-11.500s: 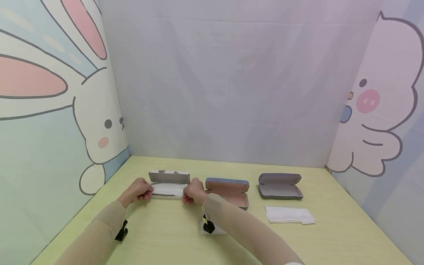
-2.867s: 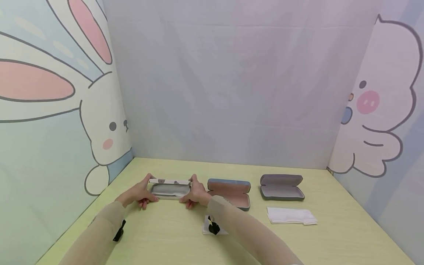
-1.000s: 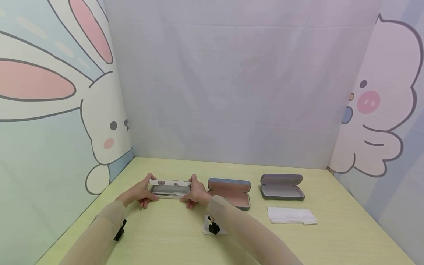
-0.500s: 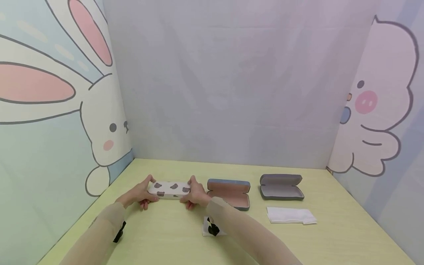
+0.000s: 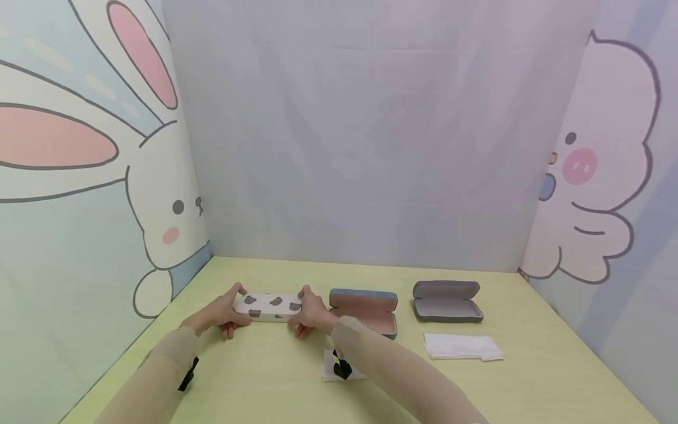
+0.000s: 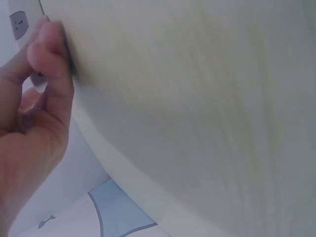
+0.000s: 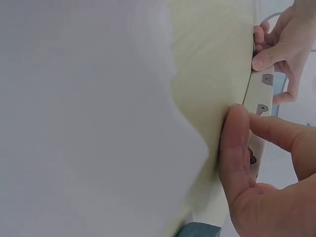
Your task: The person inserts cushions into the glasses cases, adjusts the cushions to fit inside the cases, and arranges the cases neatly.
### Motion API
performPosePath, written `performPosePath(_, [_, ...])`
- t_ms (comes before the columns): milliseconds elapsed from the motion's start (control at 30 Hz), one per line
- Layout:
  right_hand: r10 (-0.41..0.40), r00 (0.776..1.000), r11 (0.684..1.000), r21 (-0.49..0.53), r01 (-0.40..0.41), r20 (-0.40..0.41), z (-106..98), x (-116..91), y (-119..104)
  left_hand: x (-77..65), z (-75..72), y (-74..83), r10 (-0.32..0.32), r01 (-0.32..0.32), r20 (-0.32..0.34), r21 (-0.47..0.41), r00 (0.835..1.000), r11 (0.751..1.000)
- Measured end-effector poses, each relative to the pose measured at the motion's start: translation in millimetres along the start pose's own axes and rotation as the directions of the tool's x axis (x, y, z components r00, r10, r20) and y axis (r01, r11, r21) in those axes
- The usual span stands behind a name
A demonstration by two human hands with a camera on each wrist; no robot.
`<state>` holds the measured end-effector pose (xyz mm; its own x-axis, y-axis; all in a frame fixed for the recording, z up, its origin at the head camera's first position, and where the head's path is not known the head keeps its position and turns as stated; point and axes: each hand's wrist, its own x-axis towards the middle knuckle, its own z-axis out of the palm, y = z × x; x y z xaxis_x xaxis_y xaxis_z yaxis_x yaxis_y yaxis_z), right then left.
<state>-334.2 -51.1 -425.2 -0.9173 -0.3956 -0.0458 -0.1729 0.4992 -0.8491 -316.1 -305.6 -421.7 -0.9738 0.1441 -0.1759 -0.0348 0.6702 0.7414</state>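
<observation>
A white glasses case (image 5: 269,307) with grey-brown bear-head prints lies closed on the table at the left. My left hand (image 5: 225,310) grips its left end, thumb at the front and index finger at the back corner. At the other end my right hand (image 5: 311,313) grips it the same way. In the right wrist view the right thumb and fingers are curled at the printed case (image 7: 261,96), and the left hand (image 7: 284,54) shows beyond. The left wrist view shows the left hand (image 6: 42,94) with curled fingers at the case's edge. The inside of the case is hidden.
A blue glasses case with pink lining (image 5: 365,320) stands open beside my right hand. Farther right is an open dark grey case (image 5: 447,306), with a folded white cloth (image 5: 462,347) in front. Another white cloth (image 5: 329,372) lies partly under my right forearm.
Earlier the bear-print case was open with a white cloth in it, both hands at its ends. The lid then came down between my hands, and the case is now closed.
</observation>
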Motion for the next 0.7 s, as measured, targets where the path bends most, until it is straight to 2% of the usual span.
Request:
performPosePath(133, [-0.008,1.0,1.0,-0.009,0.009,0.018,-8,-6,-7,-4.5,-4.8,6.7,-0.049,0.047,0.017,0.108,0.999,0.993])
performPosePath(233, [-0.027,0.998,0.998,0.065,0.024,0.05,-17,-9,-14,-9.2,-12.0,16.6,-0.051,0.048,0.016,0.184,0.999,0.982])
performPosePath(367, [-0.064,0.992,0.986,0.157,0.046,0.107,-31,-11,-23,-15.4,-23.2,35.0,0.028,-0.026,-0.006,0.205,1.0,0.978])
performPosePath(533, [-0.118,0.984,0.977,0.194,0.091,0.132,-49,-23,-41,-26.5,-31.2,59.2,0.109,-0.107,-0.01,0.128,0.994,0.986])
performPosePath(700, [-0.151,0.977,0.961,0.253,0.109,0.151,-69,-38,-51,-39.2,-25.4,75.5,0.177,-0.174,0.059,-0.049,0.982,0.983])
